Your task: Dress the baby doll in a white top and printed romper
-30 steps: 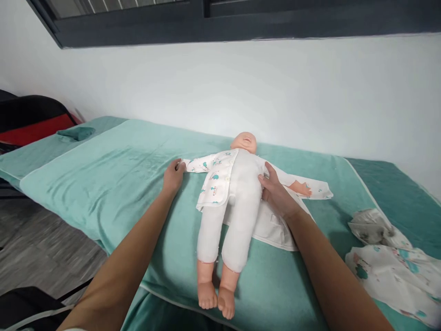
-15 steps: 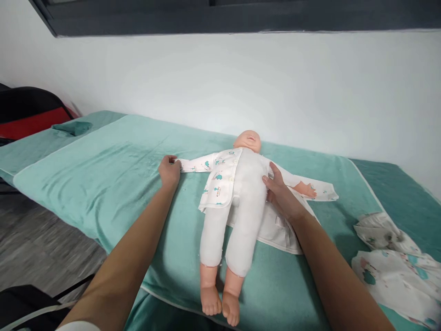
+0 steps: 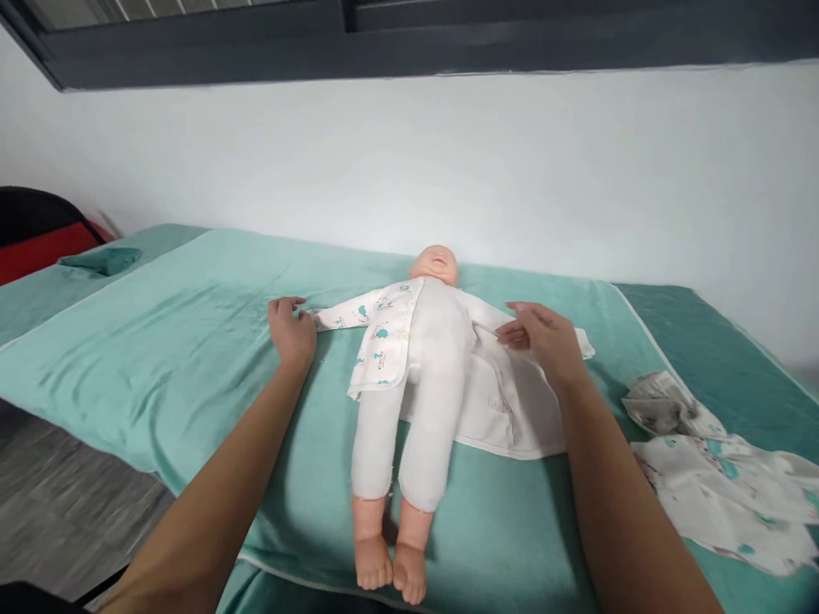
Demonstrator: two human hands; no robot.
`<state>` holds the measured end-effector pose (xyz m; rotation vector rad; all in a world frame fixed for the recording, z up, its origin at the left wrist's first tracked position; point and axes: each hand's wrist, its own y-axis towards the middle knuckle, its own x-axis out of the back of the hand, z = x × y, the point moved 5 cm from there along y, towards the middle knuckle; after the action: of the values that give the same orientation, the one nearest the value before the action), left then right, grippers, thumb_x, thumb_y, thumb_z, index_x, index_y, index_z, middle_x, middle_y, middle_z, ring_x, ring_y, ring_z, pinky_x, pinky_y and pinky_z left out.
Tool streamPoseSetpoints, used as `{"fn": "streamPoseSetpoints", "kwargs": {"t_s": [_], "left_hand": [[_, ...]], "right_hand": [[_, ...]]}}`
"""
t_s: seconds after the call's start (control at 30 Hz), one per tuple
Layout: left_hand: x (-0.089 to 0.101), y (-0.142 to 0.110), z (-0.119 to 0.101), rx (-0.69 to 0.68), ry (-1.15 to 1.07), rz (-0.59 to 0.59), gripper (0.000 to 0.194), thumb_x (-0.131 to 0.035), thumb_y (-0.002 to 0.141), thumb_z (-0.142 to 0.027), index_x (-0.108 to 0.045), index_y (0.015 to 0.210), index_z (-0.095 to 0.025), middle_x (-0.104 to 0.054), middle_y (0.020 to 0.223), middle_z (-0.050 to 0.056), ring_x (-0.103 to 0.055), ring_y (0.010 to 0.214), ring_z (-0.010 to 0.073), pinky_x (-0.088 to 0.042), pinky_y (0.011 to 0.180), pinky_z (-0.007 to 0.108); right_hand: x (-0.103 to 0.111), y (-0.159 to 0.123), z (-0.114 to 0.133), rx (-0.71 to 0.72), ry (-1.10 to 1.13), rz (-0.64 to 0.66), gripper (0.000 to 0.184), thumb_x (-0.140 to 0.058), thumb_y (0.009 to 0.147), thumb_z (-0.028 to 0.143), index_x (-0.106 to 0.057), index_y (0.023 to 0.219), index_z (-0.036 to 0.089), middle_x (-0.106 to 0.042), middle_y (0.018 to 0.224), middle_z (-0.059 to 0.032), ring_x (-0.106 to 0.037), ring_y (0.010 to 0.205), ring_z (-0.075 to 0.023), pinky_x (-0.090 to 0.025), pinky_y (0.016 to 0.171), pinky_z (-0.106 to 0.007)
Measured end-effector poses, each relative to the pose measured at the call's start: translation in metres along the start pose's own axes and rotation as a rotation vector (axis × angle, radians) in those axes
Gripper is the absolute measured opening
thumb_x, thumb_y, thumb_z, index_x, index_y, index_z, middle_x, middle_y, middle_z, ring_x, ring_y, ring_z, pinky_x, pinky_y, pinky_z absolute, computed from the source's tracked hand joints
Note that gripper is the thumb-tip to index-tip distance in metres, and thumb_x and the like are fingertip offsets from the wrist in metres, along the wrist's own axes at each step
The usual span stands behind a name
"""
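A baby doll (image 3: 440, 341) with a white cloth body lies on its back, head toward the wall. Its shirt (image 3: 382, 345), white with teal prints, covers one side of the chest; the other half (image 3: 512, 405) is spread out beside the body, inside up. My left hand (image 3: 293, 331) rests on the bed at the left sleeve's cuff, fingers loosely bent, with a gap between thumb and forefinger. Over the right sleeve (image 3: 485, 314) is my right hand (image 3: 541, 337), its fingers stretched out toward the doll. It hides the sleeve's middle; the cuff end (image 3: 584, 343) shows past it.
Crumpled printed baby clothes (image 3: 729, 495) lie on the right of the teal bed cover (image 3: 192, 341). Behind the bed is a white wall (image 3: 409, 162) below a dark window frame (image 3: 256, 47). A red and black chair (image 3: 42, 239) stands at the far left.
My right hand has moved from the doll's side outward over the right sleeve, covering the doll's hand. My left hand has loosened at the left cuff. The view has shifted slightly.
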<state>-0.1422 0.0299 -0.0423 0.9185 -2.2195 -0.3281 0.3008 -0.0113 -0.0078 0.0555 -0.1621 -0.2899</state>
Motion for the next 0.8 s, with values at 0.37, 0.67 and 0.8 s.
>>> {"fn": "streamPoseSetpoints", "kwargs": {"t_s": [0.37,0.67,0.8], "left_hand": [[-0.037,-0.070,-0.152,-0.236,-0.336,0.738,0.047,-0.045,0.097,-0.048,-0.061,0.135,-0.024,-0.052,0.153,0.004,-0.044,0.144,0.0245,-0.029,0.123,0.039],[-0.087,-0.091,-0.257,-0.743,0.051,0.879,0.034,-0.051,0.096,-0.033,-0.065,0.122,-0.017,-0.064,0.135,0.012,-0.052,0.133,0.0304,-0.041,0.110,0.043],[-0.122,-0.132,-0.292,-0.970,0.226,1.072,0.039,-0.058,0.092,-0.032,-0.057,0.128,-0.016,-0.064,0.132,0.013,-0.057,0.125,0.0277,-0.048,0.098,0.037]], "right_hand": [[0.043,0.029,-0.044,-0.063,0.049,-0.398,0.019,-0.065,0.074,0.035,-0.062,0.089,0.023,-0.074,0.097,-0.0053,-0.070,0.097,-0.0216,-0.057,0.082,-0.036],[0.060,0.029,-0.048,-0.123,0.619,-0.314,0.016,-0.061,0.078,0.034,-0.050,0.085,0.025,-0.070,0.116,-0.0077,-0.068,0.113,-0.0212,-0.063,0.085,-0.037],[0.045,0.021,-0.023,-0.018,0.704,-0.187,0.018,-0.057,0.089,0.044,-0.057,0.093,0.027,-0.067,0.129,-0.0059,-0.061,0.128,-0.0200,-0.054,0.106,-0.040]]}}
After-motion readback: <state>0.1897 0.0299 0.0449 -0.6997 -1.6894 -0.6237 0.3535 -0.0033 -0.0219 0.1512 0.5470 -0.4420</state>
